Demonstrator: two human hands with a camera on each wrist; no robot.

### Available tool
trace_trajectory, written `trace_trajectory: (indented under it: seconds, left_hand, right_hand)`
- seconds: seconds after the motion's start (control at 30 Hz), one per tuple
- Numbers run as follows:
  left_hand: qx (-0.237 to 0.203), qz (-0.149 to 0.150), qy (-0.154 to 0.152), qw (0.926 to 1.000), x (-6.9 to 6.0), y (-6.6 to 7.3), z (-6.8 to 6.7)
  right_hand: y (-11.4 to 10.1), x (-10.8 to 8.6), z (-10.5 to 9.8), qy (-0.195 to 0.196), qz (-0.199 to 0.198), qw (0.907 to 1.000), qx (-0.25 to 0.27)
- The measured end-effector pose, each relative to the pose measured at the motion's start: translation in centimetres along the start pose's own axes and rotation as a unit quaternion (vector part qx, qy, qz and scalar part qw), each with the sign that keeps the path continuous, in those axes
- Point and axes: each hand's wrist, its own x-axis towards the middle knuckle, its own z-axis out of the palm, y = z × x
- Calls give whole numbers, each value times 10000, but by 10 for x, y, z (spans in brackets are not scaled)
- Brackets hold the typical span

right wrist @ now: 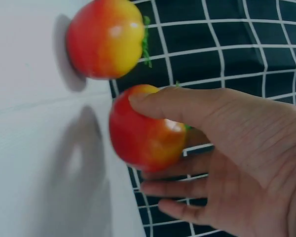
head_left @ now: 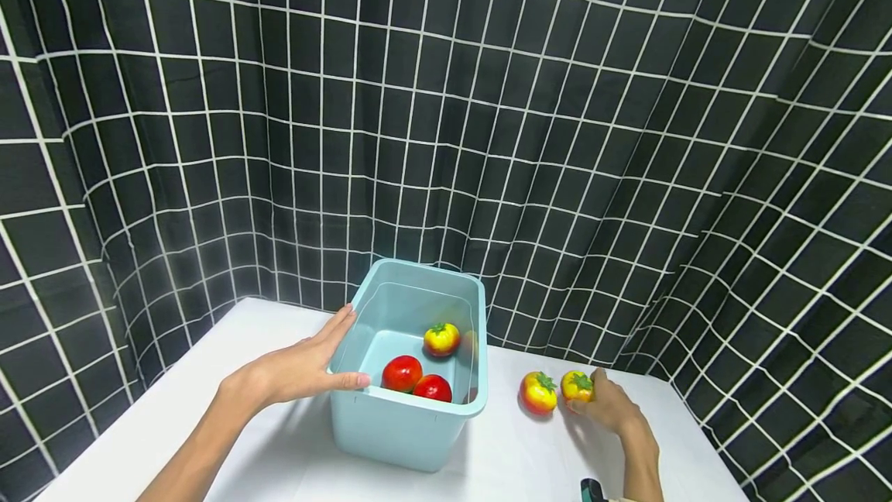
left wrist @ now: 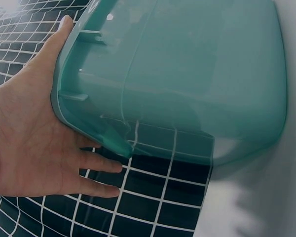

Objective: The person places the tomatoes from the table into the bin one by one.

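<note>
My left hand (head_left: 300, 370) rests on the left rim of a light blue plastic bin (head_left: 397, 432), its fingers straight and spread. The left wrist view shows the thumb along the bin's rim and the other fingers beside its outer wall. At the right, my right hand (head_left: 613, 405) pinches a red and yellow tomato (right wrist: 145, 131) with a green leafy top, thumb on one side and fingers on the other. Next to it, a similar tomato (head_left: 538, 393) sits on the table. Inside the bin lie a yellow-red tomato (head_left: 442, 339) and two red tomatoes (head_left: 402, 373).
A white table (head_left: 279, 440) carries the bin and the tomato beside my right hand. Dark cloth (head_left: 446, 138) with a white grid hangs behind the table and along both sides. A small black object (head_left: 591, 489) shows at the bottom edge near my right forearm.
</note>
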Motion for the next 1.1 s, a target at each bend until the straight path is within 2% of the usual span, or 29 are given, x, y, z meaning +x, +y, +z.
trace_trajectory:
  seconds: [0.2,0.33,0.63,0.93,1.1]
  left_hand:
    - [-14,1,-9,10000,0,1,0]
    - [-31,-19,-26,10000,-1,2,1]
    - [37,-12,-8,10000,-1,3,0]
    - [12,-51,-18,10000,-1,2,0]
    - [1,-37,-30,10000,-1,1,1]
  right_hand:
    - [-9,-4,-9,557,-334,9956,673]
    - [-15,-7,-13,797,-384,9927,822]
    - [-32,-16,-28,1101,-258,9895,901]
    - [-54,-31,-46,1458,-426,9852,795]
    - [-67,-40,-52,1874,-633,9776,717]
